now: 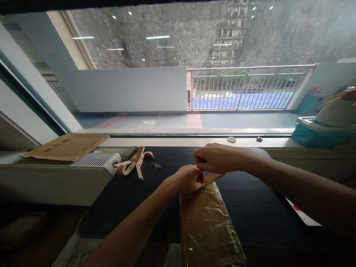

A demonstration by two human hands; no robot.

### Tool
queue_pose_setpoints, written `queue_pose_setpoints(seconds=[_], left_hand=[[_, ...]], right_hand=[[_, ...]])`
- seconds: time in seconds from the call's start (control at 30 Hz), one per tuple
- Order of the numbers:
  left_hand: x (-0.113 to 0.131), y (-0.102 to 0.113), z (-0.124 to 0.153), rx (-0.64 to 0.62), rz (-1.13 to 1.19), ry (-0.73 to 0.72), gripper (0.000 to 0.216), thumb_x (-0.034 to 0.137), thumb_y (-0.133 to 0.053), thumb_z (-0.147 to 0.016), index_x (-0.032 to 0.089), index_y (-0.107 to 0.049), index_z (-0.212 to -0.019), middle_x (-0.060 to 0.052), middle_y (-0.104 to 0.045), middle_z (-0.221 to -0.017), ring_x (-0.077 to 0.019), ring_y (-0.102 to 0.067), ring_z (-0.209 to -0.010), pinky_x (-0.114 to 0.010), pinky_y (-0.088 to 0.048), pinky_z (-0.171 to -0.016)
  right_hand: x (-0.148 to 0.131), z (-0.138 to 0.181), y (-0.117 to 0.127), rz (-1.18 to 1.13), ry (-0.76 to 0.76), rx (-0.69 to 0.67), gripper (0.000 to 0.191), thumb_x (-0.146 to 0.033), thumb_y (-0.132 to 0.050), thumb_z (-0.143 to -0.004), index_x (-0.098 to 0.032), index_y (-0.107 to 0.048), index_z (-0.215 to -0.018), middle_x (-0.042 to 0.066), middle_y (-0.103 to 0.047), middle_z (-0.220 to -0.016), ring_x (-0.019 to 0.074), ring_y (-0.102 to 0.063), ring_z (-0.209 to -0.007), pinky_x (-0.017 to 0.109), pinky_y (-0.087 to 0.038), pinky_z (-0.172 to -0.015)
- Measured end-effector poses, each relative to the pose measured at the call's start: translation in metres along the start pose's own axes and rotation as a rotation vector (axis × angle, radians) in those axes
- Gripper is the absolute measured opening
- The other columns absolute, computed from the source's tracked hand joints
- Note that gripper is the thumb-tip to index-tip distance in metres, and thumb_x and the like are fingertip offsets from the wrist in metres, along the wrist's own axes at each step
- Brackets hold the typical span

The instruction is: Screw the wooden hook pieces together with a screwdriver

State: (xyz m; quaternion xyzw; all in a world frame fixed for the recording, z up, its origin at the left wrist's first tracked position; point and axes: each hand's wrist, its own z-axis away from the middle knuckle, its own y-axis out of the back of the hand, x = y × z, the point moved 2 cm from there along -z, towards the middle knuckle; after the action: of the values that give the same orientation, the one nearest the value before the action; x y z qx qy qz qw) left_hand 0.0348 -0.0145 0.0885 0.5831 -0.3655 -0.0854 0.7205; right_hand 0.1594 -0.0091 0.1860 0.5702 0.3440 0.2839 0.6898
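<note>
Black ribbed mat on windowsill desk; balcony railing outside.

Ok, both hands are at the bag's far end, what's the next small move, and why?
Probably ease the wooden piece out with the right hand while the left hand pins the plastic bag: its tan end already pokes past the plastic between both hands.

Daylight is coming through the large glass window, which is reflecting ceiling lamps; the dark ribbed surface is staying dim, and edges are bending and blurring.
</note>
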Motion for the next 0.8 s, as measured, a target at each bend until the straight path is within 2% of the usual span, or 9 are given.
queue_pose_setpoints(seconds=[0.3,0.43,0.67,0.8], left_hand=[[0.0021,0.0021,0.0010,-0.010,0.017,0.005,0.016,0.026,-0.055,-0.072,0.018,-0.068,-0.077,-0.002,-0.066,-0.069,-0.0129,-0.057,-0.063,-0.021,-0.039,-0.057],[0.0008,0.0041,0.0027,-0.014,0.029,0.019,0.017,0.028,-0.055,-0.072,0.017,-0.067,-0.070,-0.002,-0.067,-0.068,-0.0129,-0.057,-0.063,-0.022,-0.039,-0.058],[0.0039,0.0045,0.0063,0.050,-0.033,0.060,0.018,0.028,-0.054,-0.075,0.018,-0.068,-0.068,-0.002,-0.068,-0.067,-0.0141,-0.059,-0.064,-0.022,-0.039,-0.058],[0.0059,0.0013,0.0055,0.064,-0.062,0.023,0.018,0.027,-0.052,-0.076,0.019,-0.068,-0.071,-0.002,-0.069,-0.071,-0.0154,-0.061,-0.067,-0.023,-0.039,-0.059]], right_hand=[[0.0026,-0.0067,-0.0020,0.012,0.000,-0.005,0.011,-0.024,-0.046,-0.079,-0.019,-0.056,-0.079,0.002,-0.058,-0.071,0.0120,-0.044,-0.064,0.025,-0.030,-0.056],[0.0025,-0.0035,-0.0019,0.020,-0.006,0.016,0.014,-0.027,-0.045,-0.081,-0.019,-0.056,-0.081,0.002,-0.057,-0.072,0.0120,-0.044,-0.064,0.025,-0.029,-0.056],[-0.0010,0.0007,0.0019,0.008,-0.033,-0.029,0.014,-0.028,-0.046,-0.082,-0.019,-0.057,-0.081,0.001,-0.056,-0.071,0.0115,-0.043,-0.063,0.024,-0.029,-0.055],[-0.0057,0.0026,0.0052,0.028,-0.049,-0.044,0.014,-0.026,-0.045,-0.082,-0.019,-0.057,-0.081,0.001,-0.055,-0.071,0.0116,-0.043,-0.063,0.024,-0.029,-0.054]])
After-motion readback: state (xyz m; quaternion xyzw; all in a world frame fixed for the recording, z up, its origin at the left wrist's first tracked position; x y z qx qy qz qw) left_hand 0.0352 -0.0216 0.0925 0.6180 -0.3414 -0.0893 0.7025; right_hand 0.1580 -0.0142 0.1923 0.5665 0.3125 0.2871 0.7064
